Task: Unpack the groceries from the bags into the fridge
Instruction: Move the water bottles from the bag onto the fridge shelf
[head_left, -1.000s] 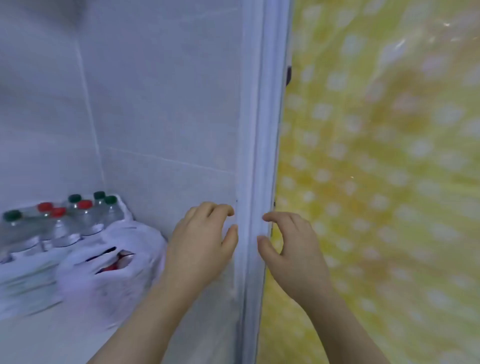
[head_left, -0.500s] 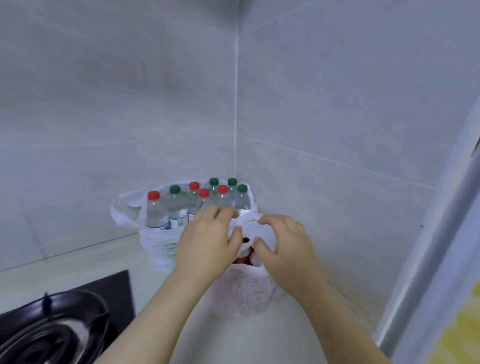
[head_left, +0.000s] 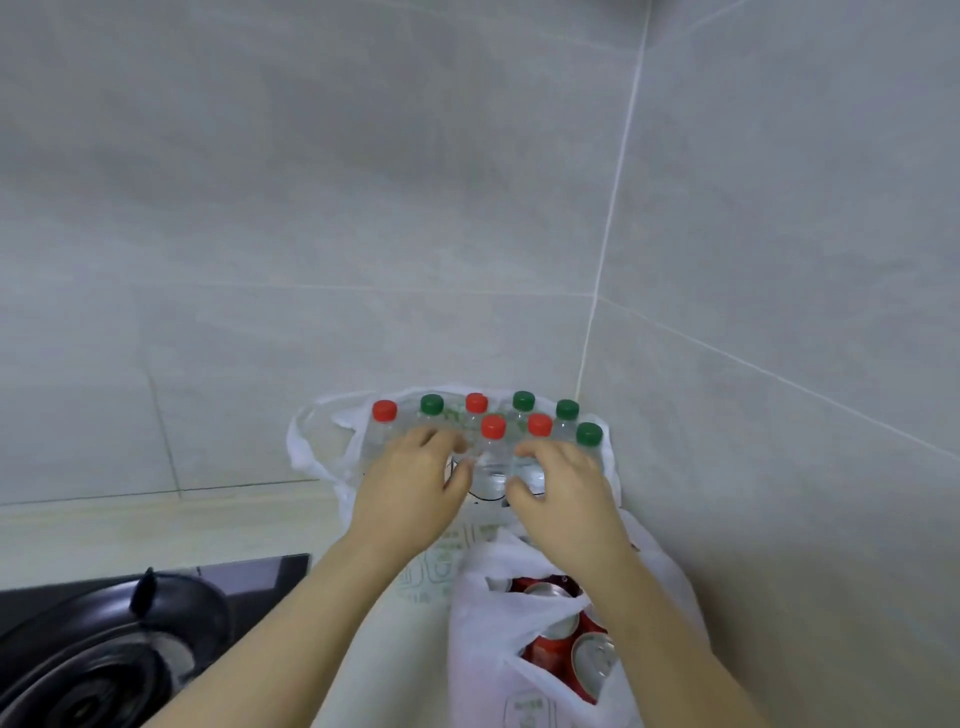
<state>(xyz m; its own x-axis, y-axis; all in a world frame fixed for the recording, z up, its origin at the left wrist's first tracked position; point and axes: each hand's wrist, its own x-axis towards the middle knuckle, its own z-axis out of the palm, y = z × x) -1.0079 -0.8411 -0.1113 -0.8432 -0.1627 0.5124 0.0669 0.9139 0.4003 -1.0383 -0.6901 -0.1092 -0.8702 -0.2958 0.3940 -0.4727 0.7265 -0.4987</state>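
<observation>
Upright red-capped bottle (head_left: 492, 449) stands between your grips.
Your left grip (head_left: 415, 483) and right grip (head_left: 566, 493) flank it equally near, fingers curled; whether either clasps a bottle, cannot tell.

Green print on bottle bag (head_left: 431, 566) and can bag (head_left: 488, 654): illegible.

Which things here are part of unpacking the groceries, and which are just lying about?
Part of the job: bottle bag, capped bottles, can bag, red cans, left hand, right hand.
Just lying about: stove burner.
</observation>
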